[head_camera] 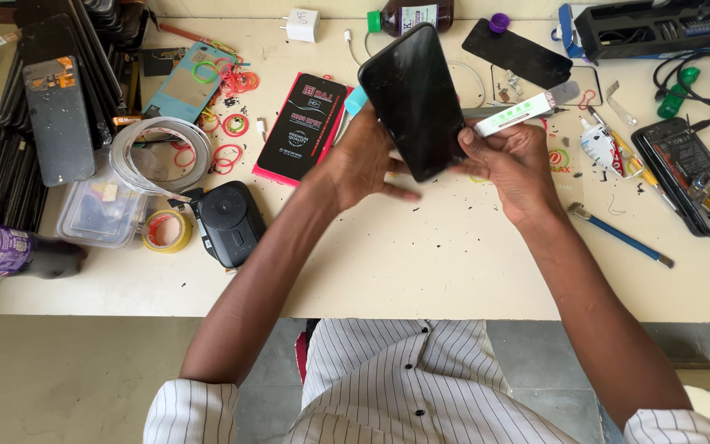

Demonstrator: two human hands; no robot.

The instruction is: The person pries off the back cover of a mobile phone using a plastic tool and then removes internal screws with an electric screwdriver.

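Black glossy flat phone screen panel (412, 99) is up off the cream surface (421, 271), held tilted between both hands above its middle. Left hand (361, 162) fingers closed around the panel's lower left edge; right hand (509, 164) fingers pinching the lower right edge while also gripping a white-and-green tube-shaped applicator (518, 113). Judged mid-way: panel out and in hand, not yet fitted to anything. An opened phone body (688, 174) lies well apart at right. Panel face looks clean, reflective, no visible cracks.
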